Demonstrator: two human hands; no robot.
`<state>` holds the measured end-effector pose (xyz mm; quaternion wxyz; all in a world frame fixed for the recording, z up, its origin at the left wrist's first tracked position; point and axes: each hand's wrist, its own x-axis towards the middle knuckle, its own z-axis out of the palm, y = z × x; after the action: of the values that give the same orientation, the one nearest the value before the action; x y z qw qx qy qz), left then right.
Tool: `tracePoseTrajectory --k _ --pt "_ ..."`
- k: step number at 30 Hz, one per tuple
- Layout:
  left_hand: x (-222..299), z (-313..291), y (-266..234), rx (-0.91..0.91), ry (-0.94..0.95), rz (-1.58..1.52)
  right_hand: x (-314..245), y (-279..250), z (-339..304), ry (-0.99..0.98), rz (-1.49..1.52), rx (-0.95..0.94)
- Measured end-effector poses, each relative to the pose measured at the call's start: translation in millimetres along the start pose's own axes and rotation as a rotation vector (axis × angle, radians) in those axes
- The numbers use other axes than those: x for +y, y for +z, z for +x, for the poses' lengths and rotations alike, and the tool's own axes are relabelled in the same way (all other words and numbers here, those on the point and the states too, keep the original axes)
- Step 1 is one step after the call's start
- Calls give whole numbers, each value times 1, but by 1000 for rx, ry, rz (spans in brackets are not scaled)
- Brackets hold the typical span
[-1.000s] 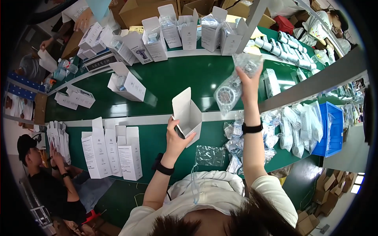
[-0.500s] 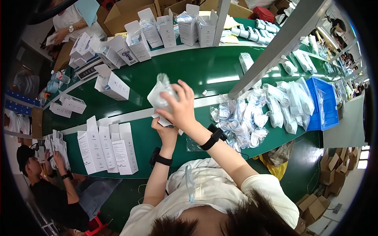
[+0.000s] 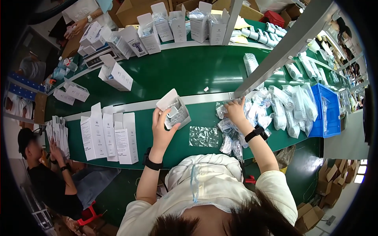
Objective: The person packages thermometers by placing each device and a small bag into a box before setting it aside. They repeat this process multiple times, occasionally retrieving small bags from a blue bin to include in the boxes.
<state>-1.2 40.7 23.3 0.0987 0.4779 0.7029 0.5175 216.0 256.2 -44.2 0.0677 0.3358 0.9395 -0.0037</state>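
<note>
My left hand [image 3: 162, 128] grips a white carton [image 3: 183, 112] with its top flap up, tilted on the near strip of the green table. Inside the carton show clear plastic and a whitish part with a dark opening. My right hand [image 3: 236, 113] rests on a pile of small bagged parts [image 3: 256, 107], white and bluish. Its fingers are bent and apart, with the tips partly hidden among the bags. Between the hands, a flat clear plastic bag [image 3: 203, 136] lies on the table.
Several white cartons [image 3: 128, 141] stand at left. Long bagged items [image 3: 289, 104] lie beside a blue bin [image 3: 327, 112] at right. A grey metal post [image 3: 279, 53] slants above the table. Filled open cartons [image 3: 199, 25] line the far side. A co-worker [image 3: 51, 173] sits at left.
My right hand has left the carton and moved right to the pile of bagged parts. The clear-wrapped item it held above the carton is now inside. The carton's opening has tilted toward me.
</note>
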Motion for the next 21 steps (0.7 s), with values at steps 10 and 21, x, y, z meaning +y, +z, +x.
tracePoseTrajectory --k 10,21 --pt "0 22 -6 97 -155 110 -120 -119 -10 -39 1593 715" --pt "-9 29 -13 84 -293 74 -159 -89 9 -563 319 452"
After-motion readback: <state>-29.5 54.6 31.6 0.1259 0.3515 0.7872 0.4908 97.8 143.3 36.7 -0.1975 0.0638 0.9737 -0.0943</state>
